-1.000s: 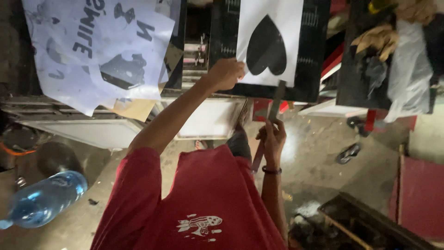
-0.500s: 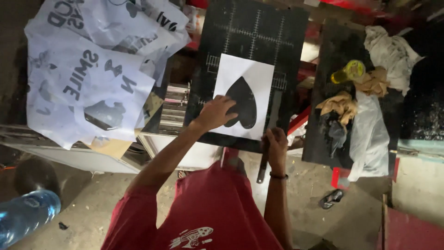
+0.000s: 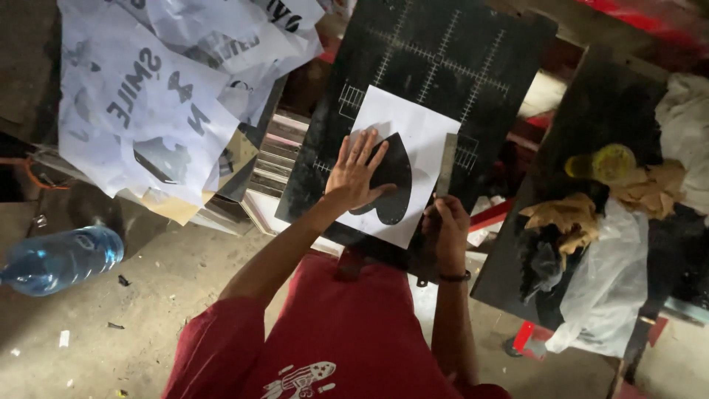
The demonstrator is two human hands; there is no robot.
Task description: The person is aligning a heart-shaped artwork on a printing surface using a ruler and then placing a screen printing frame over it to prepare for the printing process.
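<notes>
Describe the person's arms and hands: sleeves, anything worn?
Both arms are bare from the short red sleeves down; the red shirt has a small white graphic on its front. No gloves on either the left hand or the right hand. A dark band circles the right wrist. No rings or watch that I can make out.

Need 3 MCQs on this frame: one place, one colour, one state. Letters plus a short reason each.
1. Where does the left hand rest?
A. on the white sheet with the black heart
B. on the water bottle
C. on the crumpled cloth

2. What colour is the platen under the sheet?
A. white
B. black
C. yellow

3. How is the right hand?
A. open and empty
B. out of view
C. closed on a flat bar tool

Key: 1 A, palm flat across the heart; 2 B, black board with pale grid lines; 3 C, fingers wrapped around the bar's lower end at the sheet's right edge.
</notes>
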